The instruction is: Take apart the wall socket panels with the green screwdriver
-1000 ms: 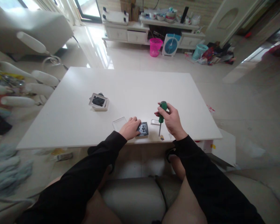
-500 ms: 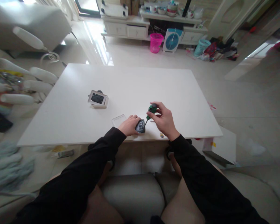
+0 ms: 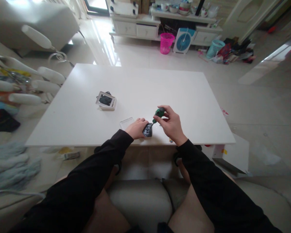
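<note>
My left hand (image 3: 136,128) lies curled on a small dark electrical module (image 3: 147,130) near the front edge of the white table (image 3: 140,87), holding it down. My right hand (image 3: 171,124) is closed round a green-handled screwdriver (image 3: 157,114), which tilts down to the left with its tip on the module. A clear plastic cover (image 3: 126,123) lies just left of my left hand. Further back on the left sits a white-framed socket part with a dark middle (image 3: 106,100).
Small bits lie at the table's front edge by my right wrist (image 3: 171,140). A white chair with clutter (image 3: 26,87) stands at the left. A pink basket (image 3: 166,43), a blue fan (image 3: 183,40) and a cabinet (image 3: 145,29) are on the far side.
The screwdriver went from upright, right of the module, to tilted with its tip on the module. My right hand moved left toward my left hand, which stayed on the module.
</note>
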A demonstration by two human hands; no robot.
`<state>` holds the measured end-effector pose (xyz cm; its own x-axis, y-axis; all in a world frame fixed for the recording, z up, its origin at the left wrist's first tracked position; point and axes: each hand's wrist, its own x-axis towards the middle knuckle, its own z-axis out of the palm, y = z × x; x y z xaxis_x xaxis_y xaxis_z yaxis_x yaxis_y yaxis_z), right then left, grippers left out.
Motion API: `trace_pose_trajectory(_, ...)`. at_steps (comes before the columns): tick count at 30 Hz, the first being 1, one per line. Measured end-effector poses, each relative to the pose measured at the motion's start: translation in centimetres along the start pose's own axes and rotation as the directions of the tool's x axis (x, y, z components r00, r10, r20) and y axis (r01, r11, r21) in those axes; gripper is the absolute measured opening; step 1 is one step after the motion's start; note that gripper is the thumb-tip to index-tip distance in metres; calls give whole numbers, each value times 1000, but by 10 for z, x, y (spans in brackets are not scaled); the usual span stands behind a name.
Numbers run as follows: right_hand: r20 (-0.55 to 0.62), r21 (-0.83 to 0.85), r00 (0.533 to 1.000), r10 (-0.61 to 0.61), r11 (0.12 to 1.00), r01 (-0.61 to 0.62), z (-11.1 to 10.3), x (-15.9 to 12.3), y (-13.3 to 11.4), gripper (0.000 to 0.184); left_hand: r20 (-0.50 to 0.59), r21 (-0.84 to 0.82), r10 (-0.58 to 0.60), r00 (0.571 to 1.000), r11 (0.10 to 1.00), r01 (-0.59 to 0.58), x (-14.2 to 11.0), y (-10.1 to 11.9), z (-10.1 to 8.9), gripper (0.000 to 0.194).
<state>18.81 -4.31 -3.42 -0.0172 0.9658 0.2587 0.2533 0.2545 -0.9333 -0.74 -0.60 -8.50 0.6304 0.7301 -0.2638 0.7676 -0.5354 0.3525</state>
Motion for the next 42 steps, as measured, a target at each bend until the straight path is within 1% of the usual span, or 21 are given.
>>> trace_pose_trajectory(5, 5, -33, 1000, -16, 999, 16, 0, -1, 0, 39, -17, 3, 14, 1000, 1000, -14, 0, 0, 1, 45)
trace_pose_trajectory(10, 21, -67, 1000, -12, 998, 14, -1, -1, 1, 39, -1, 19, -1, 1000, 1000, 1, 0, 1, 0, 54)
trace_pose_trajectory(15, 30, -119, 999, -44, 992, 47, 0, 0, -1, 37, 4, 27, 0, 1000, 1000, 0, 0, 3, -1, 51)
trace_pose_trajectory(19, 4, -111, 997, -75, 991, 75, 0, -1, -3, 36, 7, 29, -3, 1000, 1000, 3, 0, 4, -2, 53)
trace_pose_trajectory(22, -25, -95, 998, -63, 994, 60, -1, -1, -5, 37, 2, 16, -4, 1000, 1000, 4, -1, 4, -3, 53)
trace_pose_trajectory(27, -18, -103, 999, -39, 994, 37, -1, -1, -3, 40, -9, 16, -2, 1000, 1000, 2, -1, 4, -1, 54)
trace_pose_trajectory(34, -26, -133, 995, -94, 987, 90, 1, 1, 2, 40, -22, 30, -3, 1000, 1000, 4, -1, 5, 0, 50)
trace_pose_trajectory(42, -56, -95, 996, -70, 993, 65, 0, 1, 6, 42, -18, 33, -1, 1000, 999, 2, -1, 4, 0, 55)
